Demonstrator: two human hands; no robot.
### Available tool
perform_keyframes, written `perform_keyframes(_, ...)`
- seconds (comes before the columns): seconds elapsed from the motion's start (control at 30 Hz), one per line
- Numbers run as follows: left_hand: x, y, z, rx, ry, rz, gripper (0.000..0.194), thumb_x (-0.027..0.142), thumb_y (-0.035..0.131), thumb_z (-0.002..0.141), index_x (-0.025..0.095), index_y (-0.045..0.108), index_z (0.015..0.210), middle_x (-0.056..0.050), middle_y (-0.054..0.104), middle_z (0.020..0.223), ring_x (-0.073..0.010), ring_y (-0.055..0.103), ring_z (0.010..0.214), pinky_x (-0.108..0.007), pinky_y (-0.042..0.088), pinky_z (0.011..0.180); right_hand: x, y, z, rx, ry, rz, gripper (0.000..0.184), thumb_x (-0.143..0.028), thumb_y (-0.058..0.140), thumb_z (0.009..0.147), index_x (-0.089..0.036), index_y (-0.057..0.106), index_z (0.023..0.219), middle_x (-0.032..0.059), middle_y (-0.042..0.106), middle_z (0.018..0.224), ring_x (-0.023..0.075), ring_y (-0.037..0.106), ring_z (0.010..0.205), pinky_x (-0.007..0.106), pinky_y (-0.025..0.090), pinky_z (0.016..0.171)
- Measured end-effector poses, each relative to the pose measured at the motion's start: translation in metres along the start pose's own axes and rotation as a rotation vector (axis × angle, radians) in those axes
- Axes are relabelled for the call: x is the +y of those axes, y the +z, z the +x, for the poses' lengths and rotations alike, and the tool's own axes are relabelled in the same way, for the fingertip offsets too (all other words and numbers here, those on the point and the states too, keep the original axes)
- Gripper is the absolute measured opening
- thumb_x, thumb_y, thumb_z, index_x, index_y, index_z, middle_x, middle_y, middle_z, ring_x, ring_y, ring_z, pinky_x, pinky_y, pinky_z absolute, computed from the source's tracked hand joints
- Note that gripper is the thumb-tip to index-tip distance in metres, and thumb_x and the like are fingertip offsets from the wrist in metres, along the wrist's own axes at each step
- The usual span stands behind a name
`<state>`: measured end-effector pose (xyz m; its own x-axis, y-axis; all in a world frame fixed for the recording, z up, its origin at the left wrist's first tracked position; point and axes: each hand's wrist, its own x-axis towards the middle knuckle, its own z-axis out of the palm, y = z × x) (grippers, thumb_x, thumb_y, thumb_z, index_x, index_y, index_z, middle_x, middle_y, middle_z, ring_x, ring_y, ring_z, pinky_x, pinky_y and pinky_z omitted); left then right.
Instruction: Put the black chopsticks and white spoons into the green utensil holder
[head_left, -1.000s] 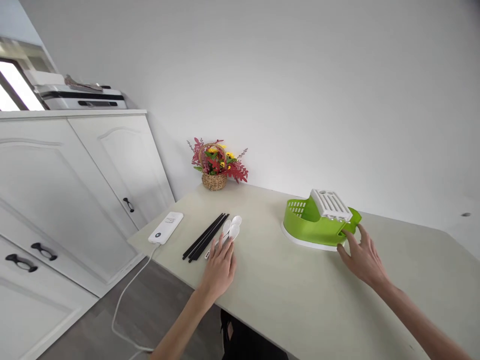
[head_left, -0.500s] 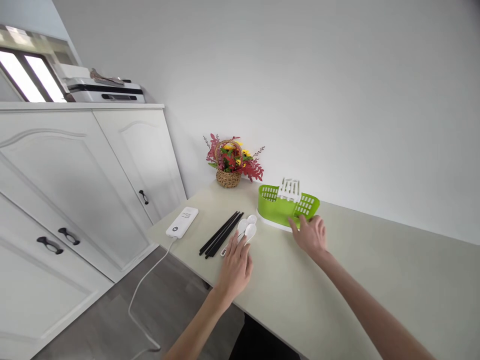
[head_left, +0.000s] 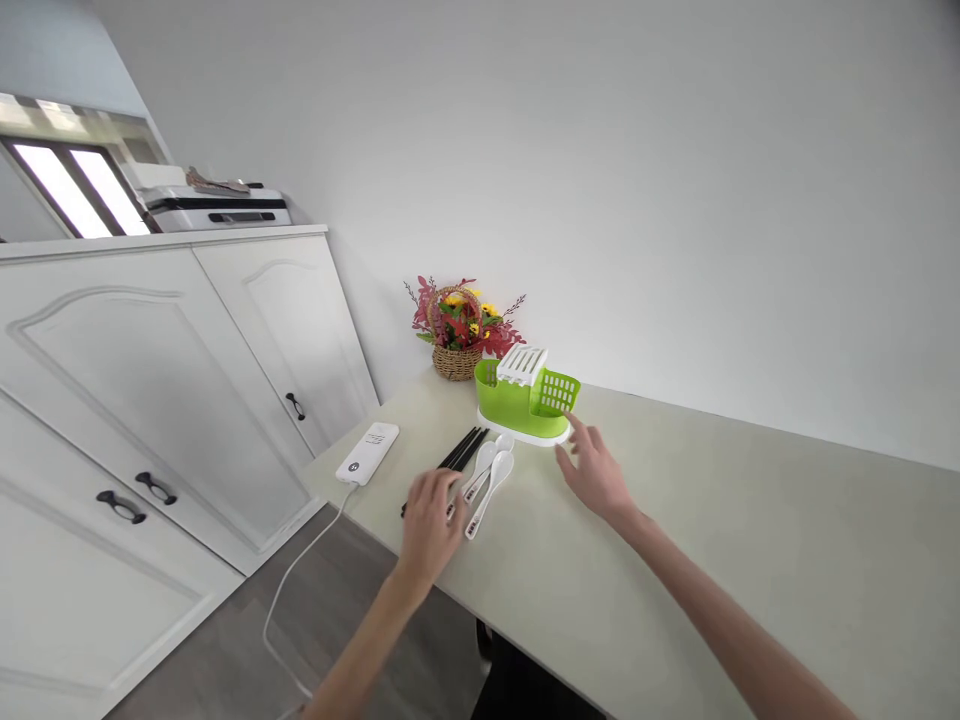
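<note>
My left hand (head_left: 433,520) curves over the black chopsticks (head_left: 459,450), its fingers apart and covering their lower part. Right beside its thumb, several white spoons (head_left: 496,475) lie fanned out on the table. A green cutlery basket (head_left: 510,402) with a white slotted top (head_left: 523,364) and a white base stands behind the spoons. Close to the basket's right end is my right hand (head_left: 598,478), thumb and forefinger spread, holding nothing; whether a fingertip touches the basket I cannot tell.
A white power bank (head_left: 369,452) with a cable lies at the table's left edge. Behind stands a wicker basket of artificial flowers (head_left: 457,362), close to the wall. White cabinets (head_left: 150,400) border the left side, with a suitcase-like box (head_left: 217,210) on top.
The green basket has shifted left, close to the flowers and chopsticks. My right hand followed it left and lies just off its end. My left hand moved from the spoons left onto the chopsticks.
</note>
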<state>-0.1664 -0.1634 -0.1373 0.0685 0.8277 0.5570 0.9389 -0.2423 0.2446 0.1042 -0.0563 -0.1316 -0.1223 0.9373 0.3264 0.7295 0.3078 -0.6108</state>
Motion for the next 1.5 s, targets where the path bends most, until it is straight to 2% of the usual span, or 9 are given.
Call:
perform_keyframes(0.17,-0.047,-0.013,0.023,-0.143,-0.157,0.197,0.031,0.036,0.046,0.103,0.017,0.054,0.126,-0.017,0.062,0.123,-0.0333,0.059,0.118,-0.048,0.05,0.1,0.09,-0.046,-0.089,0.079,0.115,0.175,0.056,-0.054,0.047,0.096,-0.022,0.046,0.142,0.0106,0.06,0.114,0.0219,0.065,0.091,0.038,0.055,0.08)
perform_keyframes(0.3,-0.047,-0.015,0.042,-0.389,-0.205,0.302,0.043,0.045,0.054,0.099,0.013,0.056,0.128,-0.021,0.062,0.127,-0.0361,0.059,0.12,-0.046,0.05,0.098,0.134,-0.067,-0.139,0.119,0.296,0.167,0.053,-0.056,0.052,0.093,-0.024,0.051,0.137,0.0098,0.062,0.116,0.0235,0.067,0.093,0.038,0.056,0.078)
perform_keyframes(0.5,-0.025,-0.02,0.075,-0.643,-0.223,0.39,0.035,0.042,0.058,0.095,0.013,0.067,0.11,-0.022,0.067,0.12,-0.0359,0.067,0.111,-0.039,0.053,0.086,0.141,-0.072,-0.161,0.199,0.355,0.156,0.049,-0.056,0.055,0.089,-0.023,0.061,0.125,0.0102,0.066,0.114,0.0282,0.069,0.099,0.039,0.054,0.077)
perform_keyframes(0.77,-0.017,-0.007,0.108,-0.788,-0.209,0.459,0.016,0.025,0.075,0.079,0.016,0.074,0.092,-0.017,0.074,0.109,-0.034,0.072,0.102,-0.038,0.055,0.084,0.133,-0.075,-0.158,0.224,0.376,0.187,0.046,-0.056,0.055,0.088,-0.023,0.064,0.119,0.0102,0.069,0.112,0.028,0.07,0.097,0.039,0.053,0.074)
perform_keyframes(0.87,-0.018,-0.001,0.111,-0.834,-0.217,0.473,0.016,0.022,0.076,0.084,0.014,0.074,0.097,-0.016,0.073,0.11,-0.0315,0.07,0.104,-0.042,0.056,0.088,0.131,-0.076,-0.158,0.22,0.384,0.203,0.046,-0.057,0.054,0.089,-0.023,0.063,0.119,0.0107,0.07,0.113,0.0283,0.069,0.098,0.039,0.053,0.075)
perform_keyframes(1.03,-0.027,0.003,0.106,-0.831,-0.258,0.477,0.036,0.036,0.064,0.1,0.017,0.061,0.131,-0.01,0.064,0.131,-0.024,0.066,0.11,-0.045,0.058,0.093,0.132,-0.076,-0.157,0.193,0.388,0.221,0.047,-0.057,0.054,0.088,-0.023,0.063,0.119,0.0102,0.07,0.113,0.0281,0.069,0.099,0.039,0.053,0.076)
perform_keyframes(1.17,-0.033,0.002,0.093,-0.749,-0.294,0.476,0.038,0.035,0.066,0.099,0.016,0.061,0.132,-0.012,0.063,0.131,-0.0259,0.066,0.112,-0.046,0.058,0.093,0.134,-0.076,-0.156,0.194,0.39,0.223,0.046,-0.057,0.054,0.088,-0.024,0.063,0.118,0.0096,0.07,0.112,0.0277,0.069,0.098,0.038,0.053,0.075)
perform_keyframes(1.3,-0.036,-0.003,0.08,-0.667,-0.308,0.442,0.04,0.014,0.065,0.092,0.008,0.054,0.13,-0.024,0.064,0.128,-0.0358,0.066,0.117,-0.043,0.053,0.091,0.133,-0.075,-0.155,0.211,0.377,0.235,0.044,-0.055,0.054,0.088,-0.023,0.063,0.117,0.0099,0.07,0.11,0.0268,0.069,0.096,0.038,0.053,0.076)
perform_keyframes(1.5,-0.032,-0.02,0.075,-0.502,-0.348,0.352,0.023,0.019,0.036,0.104,0.014,0.049,0.122,-0.02,0.072,0.107,-0.0311,0.073,0.098,-0.036,0.051,0.078,0.132,-0.073,-0.156,0.215,0.348,0.236,0.041,-0.053,0.054,0.09,-0.023,0.063,0.118,0.0092,0.069,0.111,0.0259,0.068,0.096,0.037,0.053,0.075)
